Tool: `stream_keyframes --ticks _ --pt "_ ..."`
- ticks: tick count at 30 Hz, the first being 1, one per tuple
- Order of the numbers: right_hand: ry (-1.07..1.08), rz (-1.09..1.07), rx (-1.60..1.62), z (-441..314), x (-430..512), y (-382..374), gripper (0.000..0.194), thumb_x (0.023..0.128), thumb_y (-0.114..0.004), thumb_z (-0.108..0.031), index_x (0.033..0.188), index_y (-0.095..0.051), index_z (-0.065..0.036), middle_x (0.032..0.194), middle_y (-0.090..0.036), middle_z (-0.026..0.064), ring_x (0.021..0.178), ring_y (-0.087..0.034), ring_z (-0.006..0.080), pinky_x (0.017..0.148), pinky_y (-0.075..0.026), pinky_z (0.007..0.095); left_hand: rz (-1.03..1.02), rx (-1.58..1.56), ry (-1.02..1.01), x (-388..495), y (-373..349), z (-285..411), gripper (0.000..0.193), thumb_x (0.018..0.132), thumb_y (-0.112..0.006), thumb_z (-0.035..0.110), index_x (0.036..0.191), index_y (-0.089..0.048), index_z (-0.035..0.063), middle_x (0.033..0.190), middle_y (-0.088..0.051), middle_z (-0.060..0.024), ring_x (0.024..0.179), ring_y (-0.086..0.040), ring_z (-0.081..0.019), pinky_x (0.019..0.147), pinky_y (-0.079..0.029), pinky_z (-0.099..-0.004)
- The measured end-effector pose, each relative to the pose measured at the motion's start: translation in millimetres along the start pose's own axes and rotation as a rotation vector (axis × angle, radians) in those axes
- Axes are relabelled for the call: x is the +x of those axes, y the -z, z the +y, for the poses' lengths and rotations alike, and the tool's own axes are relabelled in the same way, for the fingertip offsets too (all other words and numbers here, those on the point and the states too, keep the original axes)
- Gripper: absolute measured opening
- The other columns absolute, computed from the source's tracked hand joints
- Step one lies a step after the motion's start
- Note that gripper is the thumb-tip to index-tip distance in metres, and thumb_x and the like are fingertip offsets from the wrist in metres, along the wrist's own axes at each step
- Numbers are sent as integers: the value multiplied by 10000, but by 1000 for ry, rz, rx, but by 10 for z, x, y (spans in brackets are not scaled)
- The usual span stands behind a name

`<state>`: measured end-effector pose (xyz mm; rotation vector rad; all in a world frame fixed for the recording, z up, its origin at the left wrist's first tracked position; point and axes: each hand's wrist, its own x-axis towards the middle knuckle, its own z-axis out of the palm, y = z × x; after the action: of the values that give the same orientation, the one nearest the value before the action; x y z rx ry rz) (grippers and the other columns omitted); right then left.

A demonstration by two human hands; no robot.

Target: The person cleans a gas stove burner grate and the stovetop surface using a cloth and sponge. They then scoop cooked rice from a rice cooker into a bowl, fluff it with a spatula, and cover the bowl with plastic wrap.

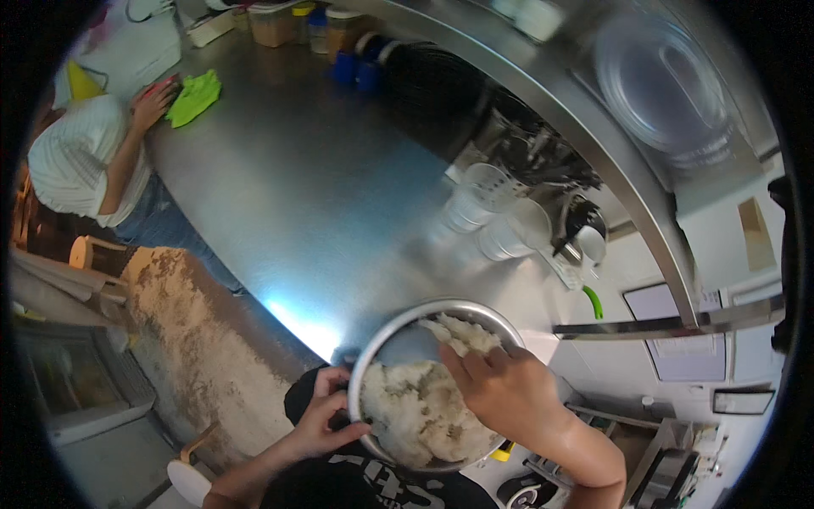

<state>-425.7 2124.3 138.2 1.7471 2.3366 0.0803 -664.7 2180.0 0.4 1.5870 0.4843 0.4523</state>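
Observation:
A round metal bowl (439, 304) is tilted close to my body at the edge of the steel worktable (299, 184). Inside lies a pale, lumpy, dough-like mass (420, 407), possibly mash. My left hand (331, 413) grips the bowl's left rim, thumb at the near side and fingers around the outside. Reaching in over the right rim, my right hand (509, 385) has its fingers curled at a clump of the pale mass (467, 334), against the bowl's far inner wall. The palm side of that hand is hidden.
Clear plastic containers (515, 229) and dark utensils (540, 146) stand at the right. A metal shelf (610, 165) overhangs that side. Food tubs (273, 25) line the far edge. At far left another person (89, 159) has a hand near a green cloth (194, 98).

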Motion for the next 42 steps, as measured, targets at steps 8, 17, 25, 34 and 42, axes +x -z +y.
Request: stream_keyframes --ticks 8,17,25,34,42 --pt "37 -217 -79 -162 -494 446 528 635 -525 -139 1161 -523 -89 658 -436 -3 543 -467 118 441 -385 233 85 1 -73 -100 -50 -89 206 707 -710 180 766 -557 56 1127 -280 -100 1114 -305 -250 949 -286 -367" --pt "-15 -185 -34 -202 -573 388 553 618 -529 -133 1167 -512 -63 667 -436 4 540 -459 127 438 -380 238 27 -73 32 -94 -9 -55 217 708 -712 187 794 -559 58 1130 -280 -100 1122 -304 -248 932 -327 -355" --pt "-532 85 311 -82 -835 35 441 648 -586 -7 1087 -556 -38 608 -500 73 501 -509 212 459 -411 326 39 -277 202 -121 -9 -25 225 721 -697 191 865 -586 57 1206 -289 -109 1177 -271 -251 971 -268 -372" --pt "-758 36 205 -47 -1028 56 382 669 -586 -14 1050 -565 -26 641 -521 76 521 -534 220 461 -425 325 28 -171 169 -171 -102 -22 307 725 -688 167 984 -584 38 1231 -290 -141 1194 -236 -265 989 -228 -389" --pt "-464 -103 -199 -153 -344 -103 400 663 -534 -88 1059 -557 -34 628 -469 6 521 -539 115 398 -410 250 -44 -69 116 -180 -69 -26 414 687 -729 247 1027 -579 65 1210 -225 -138 1169 -289 -329 992 -257 -441"
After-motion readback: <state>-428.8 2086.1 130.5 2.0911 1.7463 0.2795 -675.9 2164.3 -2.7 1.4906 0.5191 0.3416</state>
